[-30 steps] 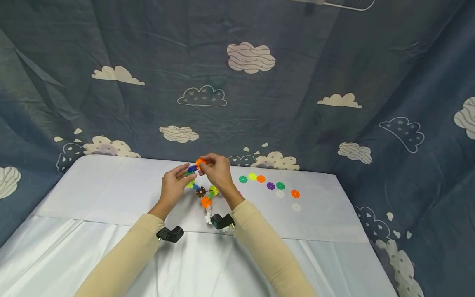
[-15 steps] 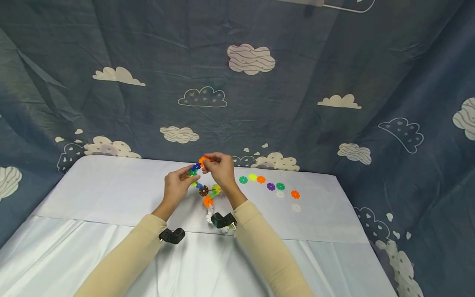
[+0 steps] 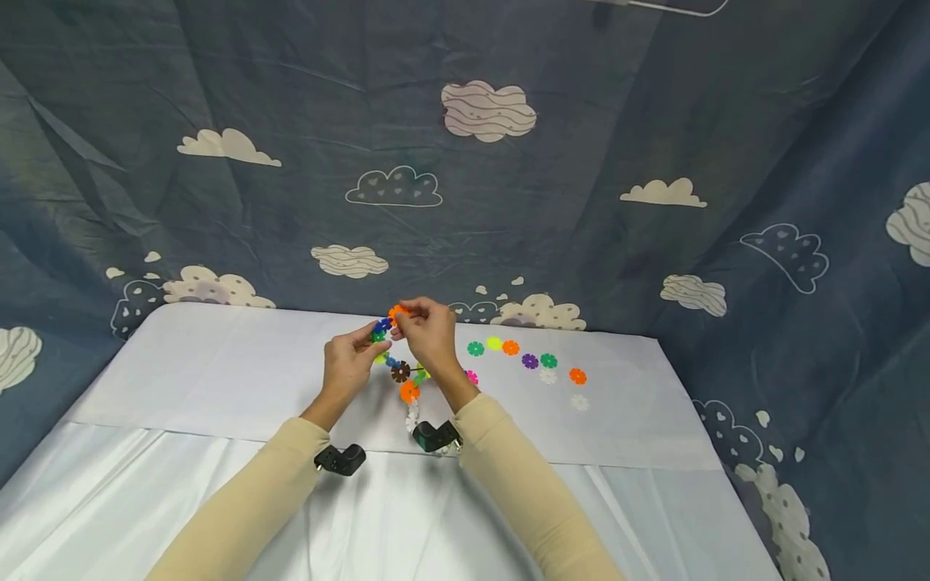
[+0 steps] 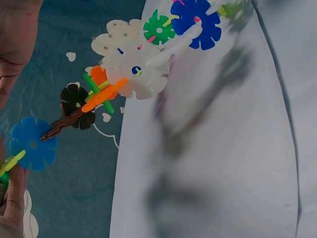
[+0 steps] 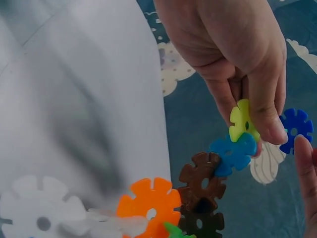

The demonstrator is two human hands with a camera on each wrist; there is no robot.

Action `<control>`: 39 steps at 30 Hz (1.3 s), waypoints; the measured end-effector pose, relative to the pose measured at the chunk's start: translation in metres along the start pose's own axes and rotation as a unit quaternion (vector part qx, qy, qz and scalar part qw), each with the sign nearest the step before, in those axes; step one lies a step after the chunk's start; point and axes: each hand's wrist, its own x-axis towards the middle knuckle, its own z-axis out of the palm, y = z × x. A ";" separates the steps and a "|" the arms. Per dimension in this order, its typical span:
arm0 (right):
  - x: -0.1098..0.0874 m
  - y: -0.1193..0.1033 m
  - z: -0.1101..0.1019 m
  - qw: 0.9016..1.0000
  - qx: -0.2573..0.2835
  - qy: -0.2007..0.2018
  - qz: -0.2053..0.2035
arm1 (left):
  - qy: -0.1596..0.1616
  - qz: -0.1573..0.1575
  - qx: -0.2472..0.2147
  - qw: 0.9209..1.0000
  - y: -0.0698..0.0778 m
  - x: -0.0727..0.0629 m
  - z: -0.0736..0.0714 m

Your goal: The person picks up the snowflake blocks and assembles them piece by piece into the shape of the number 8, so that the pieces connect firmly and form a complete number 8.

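Note:
A chain of notched plastic flower discs hangs between my hands and the table in the head view. My left hand [image 3: 347,367] pinches it near a yellow-green disc [image 5: 241,120]. Beyond those fingers is a dark blue disc [image 5: 297,130]. My right hand [image 3: 430,332] pinches an orange disc [image 3: 396,313] against the blue one; whether their slots are joined I cannot tell. Below my left fingers the chain continues through a light blue disc [image 4: 33,144], a brown disc [image 3: 400,372], a lower orange disc [image 3: 410,392] and white discs [image 3: 412,413]. My right forearm hides part of it.
Loose discs lie on the white table [image 3: 240,371] to the right, among them a green disc [image 3: 475,349], a purple disc [image 3: 529,361] and an orange disc [image 3: 577,376]. A pink disc [image 3: 472,377] shows beside my right forearm. A cloud-patterned curtain [image 3: 552,234] stands behind.
Both hands have shifted slightly right with the chain. The orange disc is still pinched at the blue disc's edge. Half a second ago the pink disc was hidden; now it shows.

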 end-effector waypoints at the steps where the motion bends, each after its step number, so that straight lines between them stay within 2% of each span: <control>1: -0.002 -0.004 0.001 1.000 -0.001 0.001 0.002 | 0.000 0.002 0.000 1.000 0.000 0.000 0.000; 2: -0.005 -0.010 0.001 1.000 -0.004 0.001 0.003 | 0.000 0.005 0.000 1.000 -0.001 -0.001 0.000; 7: -0.007 -0.010 0.003 1.000 -0.018 0.004 -0.003 | 0.004 0.022 0.000 1.000 -0.004 -0.002 0.000; 9: -0.004 0.002 0.005 1.000 -0.027 0.007 -0.012 | 0.006 0.025 -0.004 1.000 -0.005 -0.003 0.000; 16: -0.005 0.006 0.009 0.998 -0.050 0.008 -0.034 | 0.008 0.041 -0.005 0.999 -0.009 -0.004 0.000; 24: -0.008 0.008 0.011 0.996 -0.063 0.015 -0.056 | 0.018 0.039 0.001 0.999 -0.011 -0.007 0.001; 32: -0.008 0.010 0.009 1.000 -0.025 -0.004 -0.011 | 0.007 0.032 0.006 0.999 -0.012 -0.007 0.000; 39: -0.006 0.011 0.002 1.000 -0.015 -0.017 -0.009 | -0.009 0.032 0.006 0.999 -0.009 -0.003 -0.003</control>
